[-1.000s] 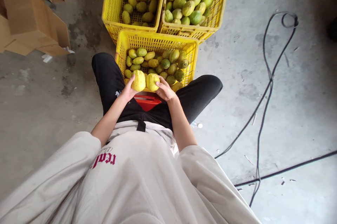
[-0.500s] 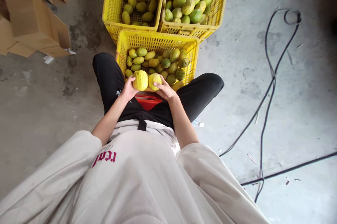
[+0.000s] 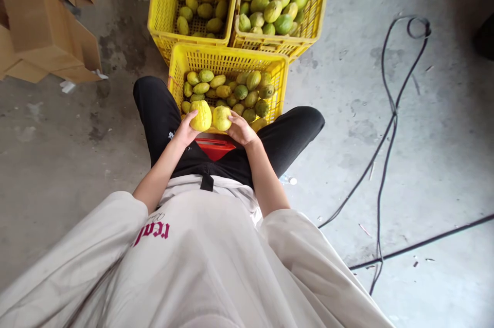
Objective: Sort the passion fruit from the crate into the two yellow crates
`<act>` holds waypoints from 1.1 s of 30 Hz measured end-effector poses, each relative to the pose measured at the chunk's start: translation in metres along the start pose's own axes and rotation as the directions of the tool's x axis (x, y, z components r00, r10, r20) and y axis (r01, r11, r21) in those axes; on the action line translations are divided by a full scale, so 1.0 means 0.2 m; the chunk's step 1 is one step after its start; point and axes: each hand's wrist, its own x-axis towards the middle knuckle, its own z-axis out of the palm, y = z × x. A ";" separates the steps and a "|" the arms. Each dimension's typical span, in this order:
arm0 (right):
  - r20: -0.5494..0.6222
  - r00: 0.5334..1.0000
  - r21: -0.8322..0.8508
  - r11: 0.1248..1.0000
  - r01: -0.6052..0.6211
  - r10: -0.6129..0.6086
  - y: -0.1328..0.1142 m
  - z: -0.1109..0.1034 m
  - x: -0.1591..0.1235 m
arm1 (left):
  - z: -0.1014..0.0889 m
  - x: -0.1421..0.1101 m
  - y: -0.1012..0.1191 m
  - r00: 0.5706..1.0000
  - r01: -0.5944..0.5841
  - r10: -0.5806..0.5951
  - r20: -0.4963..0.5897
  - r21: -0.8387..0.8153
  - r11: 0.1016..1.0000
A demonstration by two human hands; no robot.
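Observation:
My left hand (image 3: 186,131) is closed around the side of a larger yellow, ribbed papaya (image 3: 201,116), thumb on top. Close beside it, my right hand (image 3: 242,130) grips a smaller yellow papaya (image 3: 221,118) with green flecks by its right side. Both are held over the near edge of a yellow plastic crate (image 3: 286,68), between my knees. Inside that crate lie several green and yellow papayas (image 3: 253,80), partly hidden by the two in my hands. Under my hands, part of a red plastic object (image 3: 214,151) shows between my legs.
Behind stand two more yellow crates; the left one (image 3: 154,14) holds some papayas, the right one (image 3: 322,9) is piled fuller. Cardboard boxes (image 3: 38,24) lie at the upper left. A looped black cable (image 3: 394,107) and a bottle (image 3: 288,180) are on the floor at right.
My right hand's fingers have shifted to the right side of the smaller papaya, showing more of its face. The view has moved slightly, and both papayas stay held in front of me.

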 end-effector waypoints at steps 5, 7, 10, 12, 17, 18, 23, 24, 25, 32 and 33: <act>-0.014 0.999 -0.058 0.998 0.034 -0.035 0.00 0.02 -0.01 | -0.03 0.01 -0.01 0.999 -0.009 0.009 0.034 0.004 1.000; -0.020 0.999 -0.044 0.998 0.044 -0.045 0.00 0.01 -0.01 | -0.05 0.03 -0.02 0.998 -0.015 0.013 0.055 0.035 0.999; -0.017 0.999 -0.009 0.999 0.034 -0.034 0.01 -0.01 -0.02 | -0.07 0.05 -0.03 0.997 -0.027 0.021 0.078 0.077 0.997; -0.008 1.000 0.001 1.000 0.013 -0.013 0.01 -0.01 -0.02 | -0.08 0.06 -0.05 0.996 -0.036 0.028 0.084 0.089 0.995; -0.016 1.000 0.021 1.000 0.015 -0.015 0.02 -0.01 -0.01 | -0.07 0.06 -0.06 0.996 -0.034 0.027 0.080 0.084 0.996; -0.021 1.000 0.024 0.999 0.024 -0.024 0.03 -0.01 -0.01 | -0.06 0.05 -0.06 0.997 -0.025 0.020 0.076 0.069 0.997; -0.061 0.998 0.024 0.999 0.033 -0.032 0.04 -0.02 0.02 | -0.03 0.03 -0.03 0.998 0.028 -0.023 0.058 -0.076 0.997; -0.058 0.998 0.028 0.999 0.023 -0.021 0.03 -0.03 0.03 | -0.02 0.03 -0.02 0.998 0.041 -0.036 0.050 -0.093 0.995; -0.050 0.999 0.036 0.999 0.009 -0.007 0.02 -0.03 0.03 | -0.02 0.02 -0.02 0.998 0.056 -0.053 0.038 -0.103 0.993; -0.040 0.999 0.051 0.998 -0.031 0.033 -0.03 -0.05 0.03 | -0.01 0.00 -0.02 0.997 0.049 -0.044 0.069 -0.066 0.997; -0.045 0.999 0.037 0.999 -0.025 0.027 -0.02 -0.05 0.03 | -0.01 0.00 -0.02 0.997 0.042 -0.037 0.068 -0.062 0.997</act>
